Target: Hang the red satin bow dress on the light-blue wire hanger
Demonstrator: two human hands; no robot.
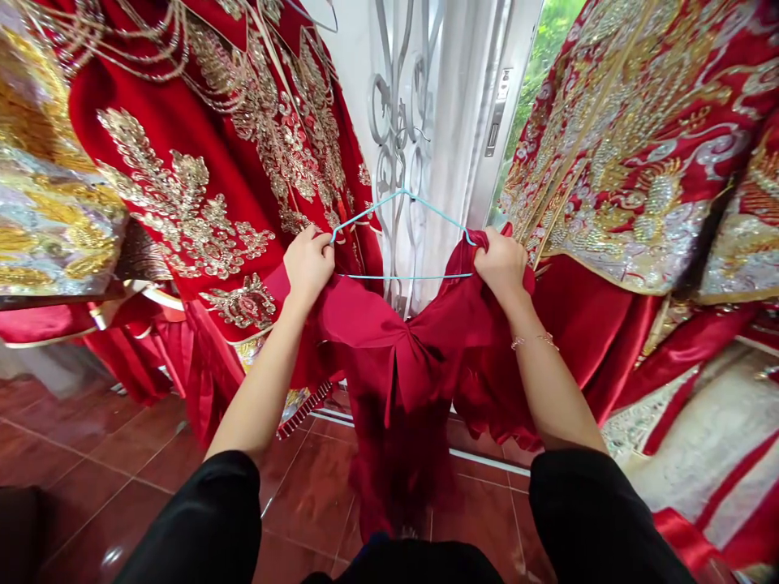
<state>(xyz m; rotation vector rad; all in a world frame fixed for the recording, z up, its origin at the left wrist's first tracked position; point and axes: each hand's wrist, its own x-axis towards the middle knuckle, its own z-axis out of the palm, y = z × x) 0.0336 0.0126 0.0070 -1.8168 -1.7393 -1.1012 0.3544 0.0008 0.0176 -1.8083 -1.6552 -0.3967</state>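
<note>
Fingers (pixel 313 251) of the left hand (pixel 308 268) and right hand (pixel 500 264) pinch a red dress (pixel 395 357) at its shoulders, holding the cloth taut over the ends of a blue wire hanger (pixel 402 276) between them, with embroidered red robes (pixel 182 203) hanging beside the left hand.

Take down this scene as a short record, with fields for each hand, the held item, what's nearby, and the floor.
Left hand: grips red garment at hanger's left end
Right hand: grips same garment at hanger's right end
Held item: red garment on blue wire hanger
Wrist: gold bracelet on right
Nearby: embroidered red gowns on both sides; white window grille behind
Floor: red tile
</note>
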